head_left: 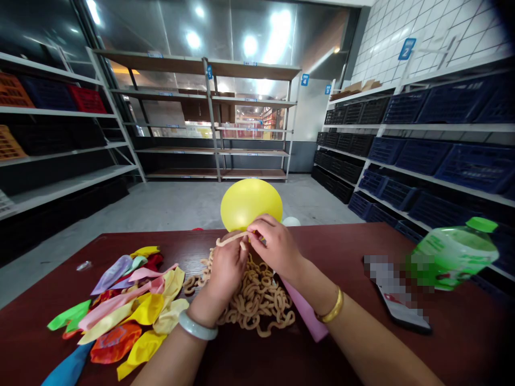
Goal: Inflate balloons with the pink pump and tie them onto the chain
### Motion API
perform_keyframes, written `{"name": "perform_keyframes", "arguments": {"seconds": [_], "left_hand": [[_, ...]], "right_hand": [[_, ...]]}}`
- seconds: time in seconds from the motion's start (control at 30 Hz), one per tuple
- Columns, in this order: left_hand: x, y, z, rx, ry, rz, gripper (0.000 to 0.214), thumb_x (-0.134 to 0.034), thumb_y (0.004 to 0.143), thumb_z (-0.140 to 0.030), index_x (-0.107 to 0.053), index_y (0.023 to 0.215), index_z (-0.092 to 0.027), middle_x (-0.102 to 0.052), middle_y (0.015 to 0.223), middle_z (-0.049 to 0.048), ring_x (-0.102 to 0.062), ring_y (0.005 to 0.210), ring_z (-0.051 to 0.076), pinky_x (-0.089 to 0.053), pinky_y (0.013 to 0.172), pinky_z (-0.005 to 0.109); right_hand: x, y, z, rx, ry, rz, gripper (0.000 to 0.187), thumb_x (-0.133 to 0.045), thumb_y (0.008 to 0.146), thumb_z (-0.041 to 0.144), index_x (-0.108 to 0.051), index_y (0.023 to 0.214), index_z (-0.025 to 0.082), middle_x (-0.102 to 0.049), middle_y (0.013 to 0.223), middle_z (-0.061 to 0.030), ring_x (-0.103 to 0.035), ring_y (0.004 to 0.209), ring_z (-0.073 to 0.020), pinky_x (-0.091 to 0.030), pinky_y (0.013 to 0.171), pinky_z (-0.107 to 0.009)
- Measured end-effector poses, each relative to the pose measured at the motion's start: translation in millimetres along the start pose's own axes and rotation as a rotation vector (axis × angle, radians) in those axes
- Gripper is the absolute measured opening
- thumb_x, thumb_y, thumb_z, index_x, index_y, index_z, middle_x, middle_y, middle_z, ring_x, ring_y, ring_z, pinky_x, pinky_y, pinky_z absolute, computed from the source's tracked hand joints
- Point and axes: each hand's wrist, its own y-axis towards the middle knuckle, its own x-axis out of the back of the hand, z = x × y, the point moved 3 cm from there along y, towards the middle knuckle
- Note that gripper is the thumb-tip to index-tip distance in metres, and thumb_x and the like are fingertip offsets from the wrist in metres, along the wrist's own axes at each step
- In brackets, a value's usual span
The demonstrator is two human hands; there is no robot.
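A blown-up yellow balloon [251, 205] stands just beyond my two hands, its neck hidden behind my fingers. My left hand [228, 266], a pale bangle on the wrist, is closed at the balloon's base. A beige elastic cord [232, 239] runs across the back of that hand. Thumb and forefinger of my right hand [276, 244] pinch the cord's right end; a gold bracelet circles this wrist. Below both hands lies a heap of beige cord loops [257, 300]. Left of it are limp balloons [132, 305] in several colours.
A pink tube-like object [304, 311] lies under my right forearm. To the right are a phone [396, 295] and a green-capped bottle [454, 252] on the dark red table [341, 257]. Shelves [213, 107] stand behind; crates [426, 155] fill the right-hand racks.
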Motion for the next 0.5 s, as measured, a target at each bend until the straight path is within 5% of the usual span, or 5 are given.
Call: {"name": "perform_keyframes", "arguments": {"seconds": [0.27,0.5], "left_hand": [[3.8,6.8,11.7,0.248,-0.341,0.007,0.028,-0.054,0.085,-0.037,-0.053,0.063,-0.019,-0.054,0.063,0.0001,-0.049,0.062,0.015,-0.037,0.061,0.025],[-0.5,6.3,19.3,0.303,-0.532,0.092,0.028,-0.064,0.075,-0.037,-0.052,0.058,-0.017,-0.052,0.060,-0.0016,-0.047,0.062,0.014,-0.039,0.063,0.025]], "right_hand": [[2.4,-0.7,-2.7,0.209,0.058,0.143,0.018,-0.050,0.096,0.012,-0.066,0.094,0.021,-0.064,0.109,-0.0064,-0.061,0.097,-0.0165,-0.050,0.086,-0.032],[9.8,1.4,2.9,0.253,0.037,0.179,0.017,-0.054,0.096,0.015,-0.068,0.089,0.021,-0.063,0.107,-0.0049,-0.060,0.096,-0.0164,-0.048,0.086,-0.031]]}}
